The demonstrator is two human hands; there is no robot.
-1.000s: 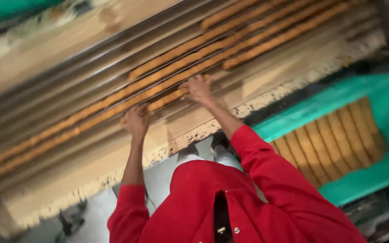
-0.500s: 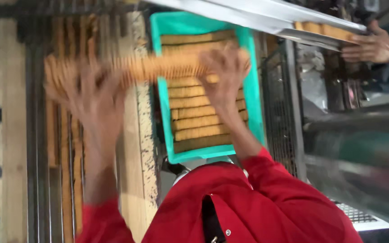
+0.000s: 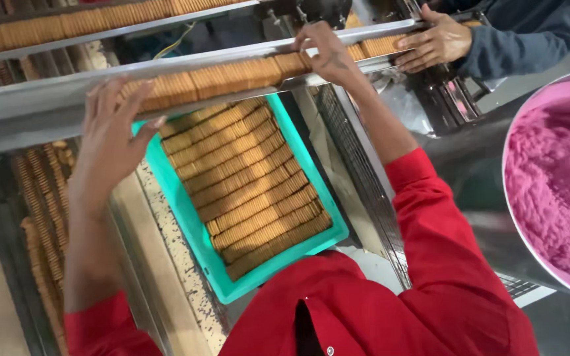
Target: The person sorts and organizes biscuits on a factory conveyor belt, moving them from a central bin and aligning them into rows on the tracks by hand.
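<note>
1. Nearest you, below the metal channel (image 3: 67,89), sits the teal crate (image 3: 192,231). It is packed with rows of biscuits (image 3: 252,191) standing on edge, which keeps them tight and stops them from toppling.

2. Your left hand (image 3: 110,142) is just below the near end of the channel, fingers spread wide and the palm open against the left end of the biscuit row (image 3: 219,76). It reads as an end stop, not a grip.

3. Your right hand (image 3: 324,49) is well along the channel from the left one, fingers curled over the row's other end and pressing on it. So your hands are far apart, each capping one end of the row; pressing the two ends inward likely holds the loose biscuits together as one stick.

4. The biscuit row lies in the channel, directly above the crate.

5. To the right of the channel, a large round bowl of pink filling (image 3: 555,178) sits apart from your arms.

6. Past the far end of the channel, a co-worker's hand (image 3: 433,43) in a dark blue sleeve rests on the same rail.

7. Beyond the channel, a second rail (image 3: 67,26) carries more biscuits.
</note>
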